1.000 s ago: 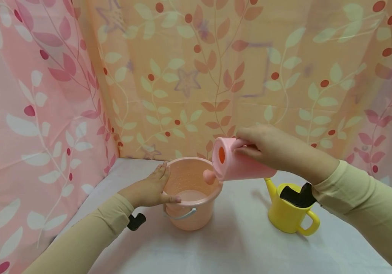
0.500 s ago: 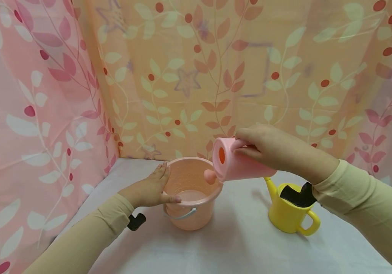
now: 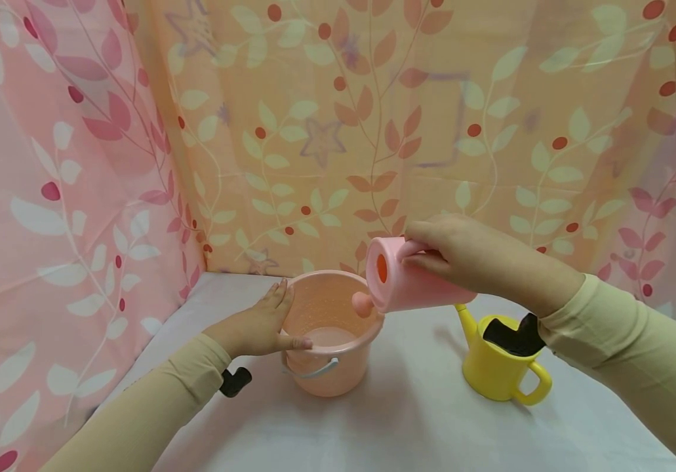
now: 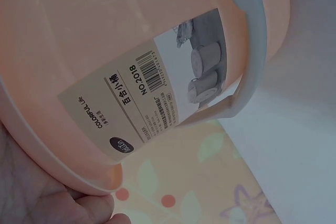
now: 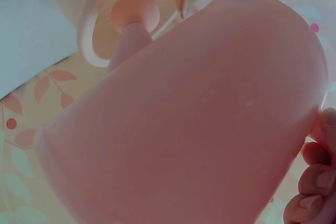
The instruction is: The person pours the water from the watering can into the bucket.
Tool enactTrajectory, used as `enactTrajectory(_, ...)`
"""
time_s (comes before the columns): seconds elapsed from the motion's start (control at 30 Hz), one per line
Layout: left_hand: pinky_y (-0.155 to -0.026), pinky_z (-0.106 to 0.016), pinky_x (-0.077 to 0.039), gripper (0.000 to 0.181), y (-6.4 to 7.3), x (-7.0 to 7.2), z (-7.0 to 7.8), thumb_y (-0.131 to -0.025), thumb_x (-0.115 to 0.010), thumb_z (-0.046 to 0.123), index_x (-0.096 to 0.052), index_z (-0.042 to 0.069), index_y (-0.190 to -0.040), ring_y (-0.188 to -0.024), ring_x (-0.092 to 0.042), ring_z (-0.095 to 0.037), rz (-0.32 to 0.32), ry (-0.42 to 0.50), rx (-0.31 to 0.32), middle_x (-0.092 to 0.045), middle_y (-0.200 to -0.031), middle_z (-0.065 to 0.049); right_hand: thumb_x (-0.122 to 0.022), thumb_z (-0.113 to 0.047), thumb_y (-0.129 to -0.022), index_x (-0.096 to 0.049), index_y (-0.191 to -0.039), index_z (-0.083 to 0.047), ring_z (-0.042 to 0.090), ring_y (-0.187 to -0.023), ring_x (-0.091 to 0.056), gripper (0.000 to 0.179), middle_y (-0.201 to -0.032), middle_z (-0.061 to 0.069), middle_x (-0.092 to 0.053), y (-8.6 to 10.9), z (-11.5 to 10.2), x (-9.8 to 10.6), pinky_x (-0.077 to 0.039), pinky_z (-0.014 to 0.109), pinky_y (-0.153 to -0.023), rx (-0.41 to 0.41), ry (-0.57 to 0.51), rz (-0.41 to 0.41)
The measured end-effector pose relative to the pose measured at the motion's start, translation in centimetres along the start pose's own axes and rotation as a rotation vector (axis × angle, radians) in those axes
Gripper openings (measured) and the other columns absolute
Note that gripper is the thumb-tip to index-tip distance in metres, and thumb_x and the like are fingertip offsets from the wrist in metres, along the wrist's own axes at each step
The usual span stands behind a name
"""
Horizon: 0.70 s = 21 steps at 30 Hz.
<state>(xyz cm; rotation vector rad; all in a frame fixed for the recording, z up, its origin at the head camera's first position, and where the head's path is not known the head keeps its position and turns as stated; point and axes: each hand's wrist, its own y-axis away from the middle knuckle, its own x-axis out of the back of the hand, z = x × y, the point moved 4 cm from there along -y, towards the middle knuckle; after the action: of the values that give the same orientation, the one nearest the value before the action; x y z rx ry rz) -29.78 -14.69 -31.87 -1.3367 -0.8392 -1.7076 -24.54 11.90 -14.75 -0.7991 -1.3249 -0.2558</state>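
Observation:
A peach bucket (image 3: 328, 373) with a pale blue handle (image 3: 317, 370) stands on the white cloth. My left hand (image 3: 255, 328) rests on its left rim, fingers straight and thumb along the near edge. My right hand (image 3: 461, 252) grips the handle of a pink watering can (image 3: 426, 285), which is tipped nearly onto its side. Its round peach sprinkler head (image 3: 362, 305) hangs over the bucket's right rim. The right wrist view shows the can's body (image 5: 194, 108) large, with curled fingers (image 5: 317, 179) at the right. A label (image 4: 142, 87) faces the left wrist camera.
A yellow watering can (image 3: 494, 367) stands upright on the white cloth (image 3: 397, 419), below my right forearm. Leaf-patterned curtains (image 3: 338, 131) hang behind and at both sides. Black wrist pieces (image 3: 235, 381) stick out from the sleeves.
Almost nothing differs. The pink watering can stays tipped at the bucket, its sprinkler head shifted very slightly right since the first frame. Both hands keep their places.

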Motion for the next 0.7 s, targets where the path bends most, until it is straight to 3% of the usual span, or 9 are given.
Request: enactTrajectory(0.7, -0.109, -0.048, -0.013, 0.116, 0.02, 0.04, -0.03, -0.073, -0.047, 0.075, -0.007, -0.007, -0.144, -0.137, 0.002, -0.037, 0.000, 0.003, -0.008, 0.002, -0.150, -0.025, -0.066, -0.013, -0.084, -0.053, -0.075, -0.017, 0.013, -0.067, -0.046, 0.016, -0.068, -0.009, -0.049, -0.11, -0.06, -0.07, -0.040, 0.027, -0.063, 0.022, 0.028, -0.006)
